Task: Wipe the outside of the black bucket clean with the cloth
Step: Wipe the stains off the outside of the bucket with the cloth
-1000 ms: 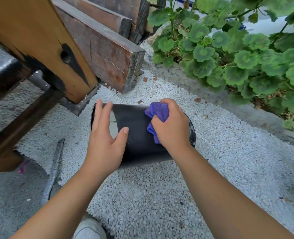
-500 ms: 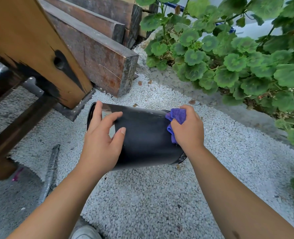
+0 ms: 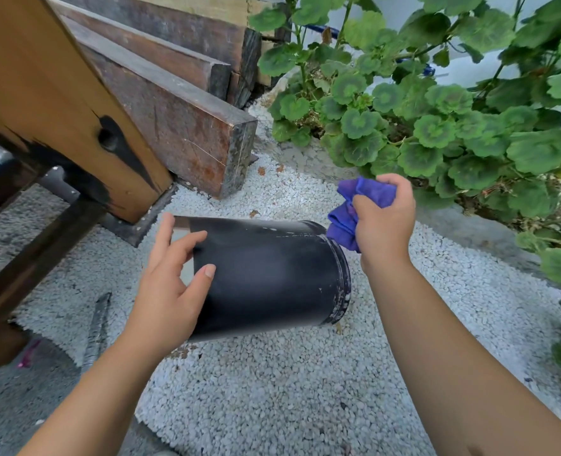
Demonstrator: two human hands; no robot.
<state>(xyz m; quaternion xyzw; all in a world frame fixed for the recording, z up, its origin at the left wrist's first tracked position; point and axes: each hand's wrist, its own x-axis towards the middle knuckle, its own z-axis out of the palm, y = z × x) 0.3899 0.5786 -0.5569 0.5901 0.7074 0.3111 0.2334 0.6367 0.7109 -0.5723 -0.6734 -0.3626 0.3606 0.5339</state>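
The black bucket [image 3: 272, 274] lies on its side on white gravel, its rimmed end pointing right with pale scuffs along the rim and top. My left hand [image 3: 170, 284] grips the bucket's left end, thumb on the near side and fingers over the edge. My right hand [image 3: 383, 222] is closed on a bunched purple cloth [image 3: 355, 209], held just off the bucket's right end, above the rim. The cloth hangs beside the rim, and I cannot tell if it touches it.
Wooden beams [image 3: 173, 120] and an orange-brown post [image 3: 62, 103] stand at the left and back. Geranium plants [image 3: 437, 110] crowd the right behind a concrete kerb [image 3: 470, 225]. A grey metal bar [image 3: 96, 327] lies on the ground at the lower left.
My right hand has slid the cloth rightward along the bucket and off past its rim. The bucket has turned so its rimmed end shows at the right. My left hand has kept its hold.
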